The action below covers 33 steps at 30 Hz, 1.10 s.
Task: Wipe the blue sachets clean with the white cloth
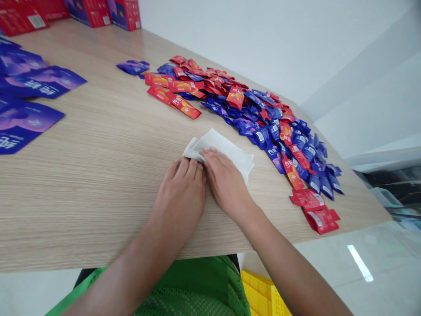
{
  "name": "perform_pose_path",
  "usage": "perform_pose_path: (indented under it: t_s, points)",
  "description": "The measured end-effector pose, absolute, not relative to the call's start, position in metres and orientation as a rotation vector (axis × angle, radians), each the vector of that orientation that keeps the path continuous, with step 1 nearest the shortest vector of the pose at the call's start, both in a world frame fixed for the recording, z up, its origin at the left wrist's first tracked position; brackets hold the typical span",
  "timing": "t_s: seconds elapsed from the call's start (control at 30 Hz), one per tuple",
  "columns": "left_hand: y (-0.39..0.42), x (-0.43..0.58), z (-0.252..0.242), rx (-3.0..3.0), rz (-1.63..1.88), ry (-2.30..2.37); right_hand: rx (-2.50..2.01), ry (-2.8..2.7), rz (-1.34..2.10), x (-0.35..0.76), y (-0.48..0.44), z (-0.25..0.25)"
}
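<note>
left grip: at the table's near edge, lower centre of frame; fingers pressed together, lying flat, fingertips at the folded left end of the sheet; whether they tuck under the fold is hidden.
right grip: just right of the left grip, side by side and almost touching it; fingers pressed together, flat on top of the sheet, no pinch visible.
white folded sheet: cloth or tissue, cannot tell which; centre of frame, lying on the table, pressed down under both grips, with its far part showing past the fingers.
table: light wood grain, runs across the frame, carries everything below.
sachets: red and blue foil, loosely heaped in a long curved band from upper centre to the right side of the table, near the right grip but not touching it or the sheet.
purple sachet: lies at the far left end of the band, just apart from it.
purple printed packets: large and flat, overlapping at the left edge of the frame.
red boxes: standing in a row along the far end of the table, upper left.
green mesh fabric: below the table, bottom centre.
yellow plastic crate: on the floor, just right of the mesh.
</note>
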<state>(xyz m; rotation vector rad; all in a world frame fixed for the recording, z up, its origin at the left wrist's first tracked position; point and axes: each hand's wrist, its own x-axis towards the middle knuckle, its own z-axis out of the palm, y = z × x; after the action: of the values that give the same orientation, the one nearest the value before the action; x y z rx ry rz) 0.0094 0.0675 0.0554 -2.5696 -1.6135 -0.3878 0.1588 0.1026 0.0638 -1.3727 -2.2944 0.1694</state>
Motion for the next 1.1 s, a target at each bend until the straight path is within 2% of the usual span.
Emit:
perform_pose_path:
  t_s: [0.33,0.5,0.7,0.97,1.1]
  points:
    - [0.067,0.01,0.053,-2.563,-0.387,-1.666,-1.694,-2.034,0.044,0.235,0.104,0.053]
    - [0.067,0.009,0.054,-2.562,-0.389,-1.651,-1.609,-1.995,0.08,0.205,0.101,0.066]
    - [0.067,0.007,0.057,-2.581,-0.384,-1.611,-1.305,-2.355,0.217,0.165,0.108,0.06]
    - [0.067,0.008,0.054,-2.568,-0.371,-1.653,-1.599,-2.103,0.133,0.23,0.102,0.049]
    - [0.067,0.009,0.055,-2.56,-0.375,-1.653,-1.634,-2.03,0.131,0.228,0.101,0.057]
